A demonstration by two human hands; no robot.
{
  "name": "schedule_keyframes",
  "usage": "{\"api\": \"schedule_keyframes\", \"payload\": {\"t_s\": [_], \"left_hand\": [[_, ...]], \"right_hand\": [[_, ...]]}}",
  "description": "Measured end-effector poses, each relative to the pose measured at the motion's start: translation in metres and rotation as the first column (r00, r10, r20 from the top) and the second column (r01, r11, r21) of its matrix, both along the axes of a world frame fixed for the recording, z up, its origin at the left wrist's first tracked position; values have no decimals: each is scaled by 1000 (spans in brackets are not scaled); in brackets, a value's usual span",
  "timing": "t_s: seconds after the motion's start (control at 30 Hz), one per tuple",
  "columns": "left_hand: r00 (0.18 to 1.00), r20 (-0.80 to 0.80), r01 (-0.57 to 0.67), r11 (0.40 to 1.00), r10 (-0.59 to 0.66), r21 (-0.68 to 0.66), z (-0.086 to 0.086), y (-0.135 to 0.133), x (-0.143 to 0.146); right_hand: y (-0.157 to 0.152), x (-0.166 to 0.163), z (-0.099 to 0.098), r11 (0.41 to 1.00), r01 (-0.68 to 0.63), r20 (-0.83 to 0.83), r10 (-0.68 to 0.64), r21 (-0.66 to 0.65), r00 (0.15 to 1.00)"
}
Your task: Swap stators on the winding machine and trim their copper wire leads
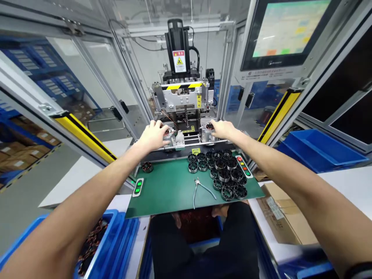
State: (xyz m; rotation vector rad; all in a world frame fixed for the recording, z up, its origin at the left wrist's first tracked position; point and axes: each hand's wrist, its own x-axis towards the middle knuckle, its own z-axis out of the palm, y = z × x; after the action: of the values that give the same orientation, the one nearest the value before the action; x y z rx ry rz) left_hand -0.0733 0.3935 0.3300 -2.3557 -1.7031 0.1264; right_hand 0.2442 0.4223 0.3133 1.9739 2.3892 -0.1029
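Both arms reach forward into the machine (183,97). At the left holder, my left hand (154,135) curls its fingers over a stator with copper windings (167,132), partly hidden by the hand. My right hand (223,129) grips the edge of another wound stator (209,126) in the right metal holder (207,135). Between the holders stands a small whitish translucent bottle (179,137). On the green mat (165,190) lie several black-and-silver stator cores (225,175), partly stacked, and a pair of cutting pliers (200,190) with its handles spread. One wound stator (147,167) rests at the mat's left.
Green buttons (138,187) sit at the left and a red-topped button panel (244,166) at the right. Yellow-black bars (84,135) flank the opening. A touchscreen (290,29) hangs upper right. Blue bins (322,151) and a cardboard box (286,213) stand right; a blue bin (113,221) holds wound parts left.
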Motion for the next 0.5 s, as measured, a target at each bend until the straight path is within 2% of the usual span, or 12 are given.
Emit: {"api": "schedule_keyframes", "payload": {"t_s": [0.07,0.13,0.23,0.3,0.4,0.47,0.5], "left_hand": [[999,-9,-45,999,45,-14,-14,41,-5],[997,-16,-74,997,73,-34,-29,70,-9],[996,-25,-82,996,81,-46,-43,97,-12],[996,-26,-81,996,81,-36,-47,109,-14],[994,-13,-110,993,109,-43,-50,130,-20],[992,19,-125,989,127,-80,-54,144,-25],[991,47,-117,988,122,-106,-58,151,-27]], "right_hand": [[30,3,2,995,29,18,-27,-91,999],[51,2,-1,972,49,26,-45,-230,999],[76,-3,-6,901,101,40,-93,-423,995],[93,-8,-8,851,151,54,-143,-502,988],[114,-12,-10,808,203,46,-213,-554,976],[122,-13,-10,821,193,0,-229,-537,973],[124,-14,-10,848,167,-47,-220,-503,974]]}}
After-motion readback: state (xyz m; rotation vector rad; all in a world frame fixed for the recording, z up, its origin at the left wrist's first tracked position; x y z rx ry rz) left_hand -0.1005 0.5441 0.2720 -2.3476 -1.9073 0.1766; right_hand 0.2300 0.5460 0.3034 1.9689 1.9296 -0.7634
